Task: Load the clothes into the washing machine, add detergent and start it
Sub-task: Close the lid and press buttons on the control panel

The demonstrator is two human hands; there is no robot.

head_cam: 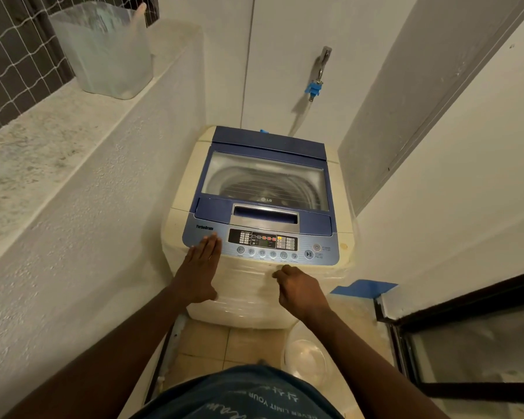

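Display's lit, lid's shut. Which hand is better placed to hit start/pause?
Right hand, probably: it hovers just below the start/pause button. The left hand lies flat at the control panel's far left end.

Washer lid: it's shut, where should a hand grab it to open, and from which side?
Grip the recessed silver handle at the lid's front edge, coming from the front with fingers hooked into the slot. The hinge looks to be at the back by the wall, so it probably lifts up and away. The right hand is nearer.
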